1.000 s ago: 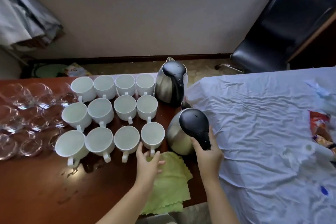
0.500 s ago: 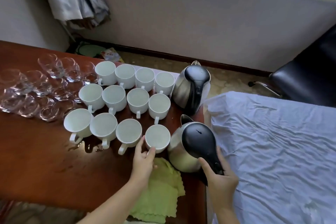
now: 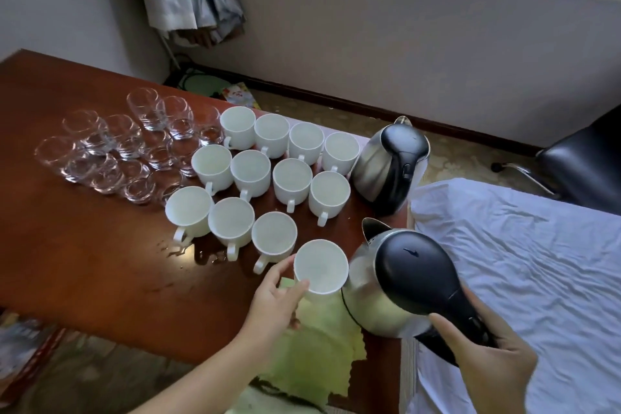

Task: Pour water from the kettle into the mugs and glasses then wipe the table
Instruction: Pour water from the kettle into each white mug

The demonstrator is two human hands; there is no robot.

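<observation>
brown surface (image 3: 84,245): our left hand (image 3: 274,299) steadies the near mug (image 3: 321,267), fingers curled on it, while our right hand (image 3: 487,356) grips the kettle (image 3: 400,282) handle beside it, for pouring.
</observation>
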